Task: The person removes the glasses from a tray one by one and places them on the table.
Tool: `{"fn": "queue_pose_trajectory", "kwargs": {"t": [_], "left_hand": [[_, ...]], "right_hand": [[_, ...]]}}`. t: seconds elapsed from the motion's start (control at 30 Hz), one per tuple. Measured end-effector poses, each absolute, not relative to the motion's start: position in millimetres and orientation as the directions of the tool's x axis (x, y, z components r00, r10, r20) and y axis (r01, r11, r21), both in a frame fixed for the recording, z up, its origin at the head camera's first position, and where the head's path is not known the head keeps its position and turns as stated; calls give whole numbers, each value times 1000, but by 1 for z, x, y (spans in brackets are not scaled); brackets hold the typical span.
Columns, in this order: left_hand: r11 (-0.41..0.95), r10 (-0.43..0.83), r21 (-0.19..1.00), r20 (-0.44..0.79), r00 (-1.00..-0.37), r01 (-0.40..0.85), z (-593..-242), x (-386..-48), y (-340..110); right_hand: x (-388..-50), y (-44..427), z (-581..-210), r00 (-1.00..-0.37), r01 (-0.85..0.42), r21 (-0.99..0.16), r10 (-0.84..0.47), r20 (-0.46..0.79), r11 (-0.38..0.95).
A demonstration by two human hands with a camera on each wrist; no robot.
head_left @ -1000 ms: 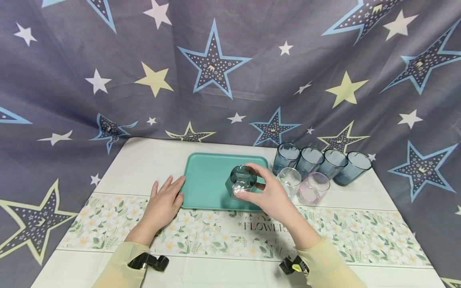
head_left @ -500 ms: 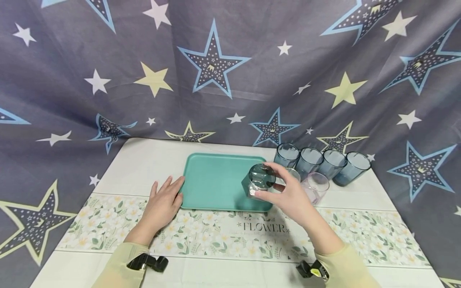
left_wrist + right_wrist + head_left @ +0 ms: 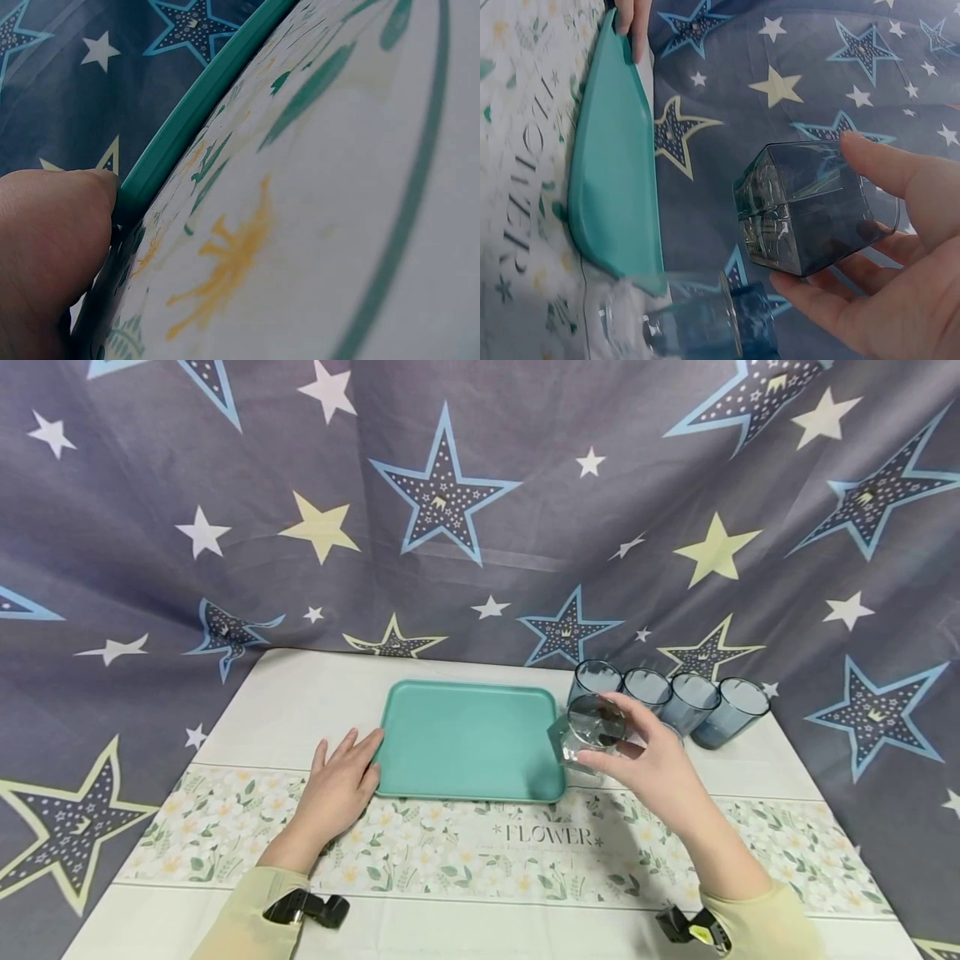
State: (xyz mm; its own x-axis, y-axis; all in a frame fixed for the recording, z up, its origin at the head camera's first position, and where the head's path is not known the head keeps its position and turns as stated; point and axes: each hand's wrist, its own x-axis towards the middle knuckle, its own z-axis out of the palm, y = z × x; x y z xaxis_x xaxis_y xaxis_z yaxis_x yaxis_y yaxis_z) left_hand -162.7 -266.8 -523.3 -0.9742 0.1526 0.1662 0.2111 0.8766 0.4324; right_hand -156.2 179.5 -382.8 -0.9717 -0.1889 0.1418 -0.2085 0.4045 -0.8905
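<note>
My right hand [image 3: 660, 768] grips a smoky grey glass tumbler [image 3: 596, 720] between thumb and fingers, held up off the table just past the tray's right edge. In the right wrist view this tumbler [image 3: 810, 210] shows an angular, faceted base and nothing in it that I can make out. A teal rectangular tray [image 3: 472, 739] lies flat on the table with nothing on it. Against the tray's left edge rests my left hand [image 3: 337, 789], fingers extended; the left wrist view shows its thumb [image 3: 56, 240] touching the tray's rim [image 3: 180, 124].
Several blue glasses [image 3: 693, 693] stand in a row at the back right. A clear glass [image 3: 626, 319] is near them, blurred in the right wrist view; the raised hand and tumbler mostly cover that spot from above. A star-patterned curtain [image 3: 442, 485] hangs behind the table.
My right hand has carried the grey tumbler rightward from over the tray to beyond its right edge, now covering the clear and pink glasses. The left hand and tray stay put.
</note>
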Motion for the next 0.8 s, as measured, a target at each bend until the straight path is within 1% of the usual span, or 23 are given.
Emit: {"fn": "queue_pose_trajectory", "kwargs": {"t": [0.17, 0.37, 0.8], "left_hand": [[877, 155, 431, 169, -973, 214, -523, -162, -267], [877, 156, 431, 166, -974, 214, -523, -163, -267], [880, 154, 427, 160, -975, 209, -523, -163, -267]], "right_hand": [[-154, 196, -378, -979, -183, -904, -153, 133, 387], [-153, 216, -373, -982, -191, -863, -104, 160, 469], [-152, 251, -372, -988, -148, -834, -41, 149, 531]]}}
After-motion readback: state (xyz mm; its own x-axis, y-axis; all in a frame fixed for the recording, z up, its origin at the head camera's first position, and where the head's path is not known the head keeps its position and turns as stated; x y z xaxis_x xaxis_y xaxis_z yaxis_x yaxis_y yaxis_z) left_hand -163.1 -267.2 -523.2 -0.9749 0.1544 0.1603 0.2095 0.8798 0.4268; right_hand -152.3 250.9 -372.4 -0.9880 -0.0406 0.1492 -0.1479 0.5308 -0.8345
